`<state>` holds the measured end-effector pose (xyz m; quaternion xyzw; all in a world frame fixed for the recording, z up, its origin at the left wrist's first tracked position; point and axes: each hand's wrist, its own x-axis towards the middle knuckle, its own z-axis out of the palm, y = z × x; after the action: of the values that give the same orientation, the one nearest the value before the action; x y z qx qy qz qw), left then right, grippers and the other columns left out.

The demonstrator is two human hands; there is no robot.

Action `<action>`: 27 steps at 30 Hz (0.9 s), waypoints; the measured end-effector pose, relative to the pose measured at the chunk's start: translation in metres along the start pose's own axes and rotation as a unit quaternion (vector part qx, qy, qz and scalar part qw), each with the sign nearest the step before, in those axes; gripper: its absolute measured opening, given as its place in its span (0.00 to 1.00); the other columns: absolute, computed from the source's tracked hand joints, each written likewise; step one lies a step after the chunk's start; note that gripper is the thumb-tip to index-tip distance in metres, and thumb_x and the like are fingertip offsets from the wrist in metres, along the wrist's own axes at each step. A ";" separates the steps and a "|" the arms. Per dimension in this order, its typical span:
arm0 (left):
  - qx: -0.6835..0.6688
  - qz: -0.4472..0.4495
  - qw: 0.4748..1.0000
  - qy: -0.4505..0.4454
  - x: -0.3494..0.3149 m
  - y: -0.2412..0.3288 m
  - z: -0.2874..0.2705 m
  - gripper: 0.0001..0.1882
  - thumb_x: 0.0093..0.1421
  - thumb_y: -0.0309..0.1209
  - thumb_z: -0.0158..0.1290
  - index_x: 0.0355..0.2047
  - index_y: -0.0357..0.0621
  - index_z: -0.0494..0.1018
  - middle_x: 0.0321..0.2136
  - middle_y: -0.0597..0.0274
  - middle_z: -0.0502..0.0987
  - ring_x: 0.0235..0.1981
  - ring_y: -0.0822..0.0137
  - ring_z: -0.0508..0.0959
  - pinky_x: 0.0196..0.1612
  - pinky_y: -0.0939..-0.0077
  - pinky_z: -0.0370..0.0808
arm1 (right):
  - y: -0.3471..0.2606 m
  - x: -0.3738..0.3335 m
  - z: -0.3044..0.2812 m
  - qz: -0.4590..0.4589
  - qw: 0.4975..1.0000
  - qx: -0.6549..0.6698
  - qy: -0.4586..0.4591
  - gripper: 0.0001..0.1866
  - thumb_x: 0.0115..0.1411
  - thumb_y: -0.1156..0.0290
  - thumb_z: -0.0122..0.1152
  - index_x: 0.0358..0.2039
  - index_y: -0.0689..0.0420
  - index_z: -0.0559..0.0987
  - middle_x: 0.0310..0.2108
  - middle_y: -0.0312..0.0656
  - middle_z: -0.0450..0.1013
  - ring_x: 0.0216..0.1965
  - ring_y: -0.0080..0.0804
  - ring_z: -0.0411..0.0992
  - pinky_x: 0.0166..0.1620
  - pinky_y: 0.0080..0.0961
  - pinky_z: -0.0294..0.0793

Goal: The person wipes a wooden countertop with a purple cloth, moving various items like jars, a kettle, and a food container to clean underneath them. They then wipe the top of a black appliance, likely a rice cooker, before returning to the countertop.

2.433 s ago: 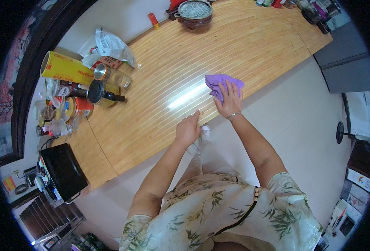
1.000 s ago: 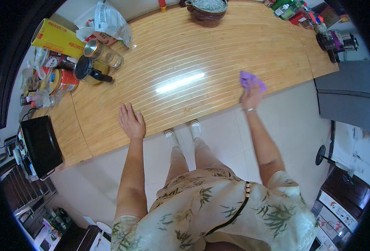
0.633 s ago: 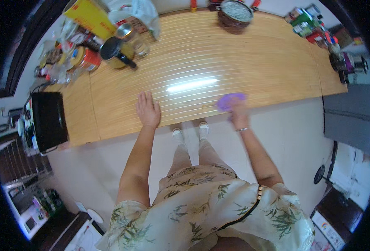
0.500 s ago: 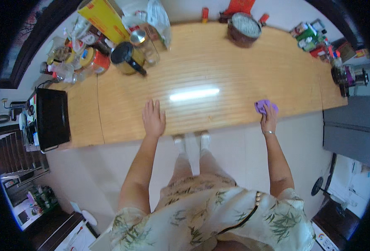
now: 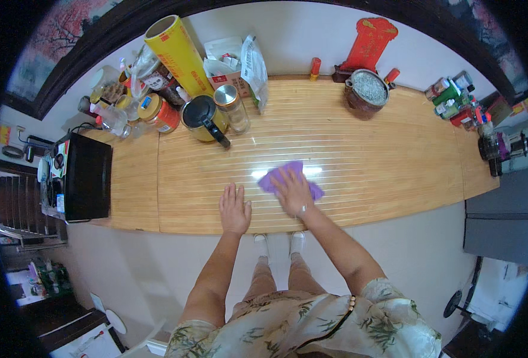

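Observation:
A purple cloth lies spread on the long wooden table, near the middle of its front part. My right hand rests flat on top of the cloth, fingers spread, slightly blurred. Just left of it, my left hand lies palm down on the bare wood near the front edge, its fingers stretched out and nothing in them. Part of the cloth is hidden beneath my right hand. A streak of reflected light shows on the tabletop on both sides of the cloth.
Back left stand a dark-lidded pitcher, a glass jar, a yellow roll and several containers. A black box-shaped appliance sits at the left end. At the back right are a brown pot, bottles and a blender-like appliance.
My right hand has swept the purple cloth from the table's right side to the middle, and the cloth is now more spread out. My left hand stays flat on the table; the view has shifted.

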<state>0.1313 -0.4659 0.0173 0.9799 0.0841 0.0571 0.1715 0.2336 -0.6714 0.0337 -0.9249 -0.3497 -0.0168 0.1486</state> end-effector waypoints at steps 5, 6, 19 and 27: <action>-0.038 -0.008 0.999 0.008 -0.006 -0.009 -0.004 0.31 0.60 0.39 0.49 0.62 0.43 0.61 0.64 0.45 0.58 0.66 0.48 0.55 0.67 0.51 0.50 | 0.071 -0.047 -0.027 0.037 0.990 0.054 -0.123 0.24 0.58 0.71 0.50 0.56 0.48 0.71 0.59 0.51 0.65 0.61 0.52 0.60 0.65 0.49 0.54; -0.047 0.006 0.999 0.018 -0.004 -0.008 0.002 0.30 0.60 0.39 0.49 0.62 0.43 0.61 0.64 0.45 0.57 0.67 0.48 0.54 0.67 0.52 0.50 | 0.089 -0.042 -0.031 0.072 0.995 0.059 -0.040 0.21 0.59 0.70 0.49 0.54 0.50 0.73 0.57 0.51 0.66 0.59 0.52 0.62 0.63 0.46 0.57; -0.038 0.004 0.999 0.008 -0.001 -0.002 -0.012 0.30 0.60 0.39 0.50 0.62 0.45 0.62 0.66 0.49 0.56 0.68 0.52 0.53 0.67 0.55 0.50 | 0.146 0.149 0.019 0.137 0.988 -0.073 -0.015 0.29 0.65 0.58 0.46 0.67 0.44 0.58 0.69 0.47 0.48 0.68 0.52 0.48 0.68 0.52 0.43; -0.057 -0.015 0.998 0.004 0.000 0.003 -0.009 0.29 0.61 0.39 0.50 0.62 0.44 0.62 0.65 0.49 0.56 0.67 0.51 0.55 0.67 0.54 0.51 | 0.050 -0.036 -0.025 0.017 0.994 -0.001 -0.105 0.30 0.63 0.62 0.48 0.66 0.48 0.60 0.68 0.50 0.50 0.68 0.55 0.47 0.68 0.53 0.42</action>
<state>0.1301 -0.4657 0.0263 0.9669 0.0959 0.0633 0.2278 0.2408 -0.7366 0.0395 -0.9273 -0.3478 0.0825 0.1108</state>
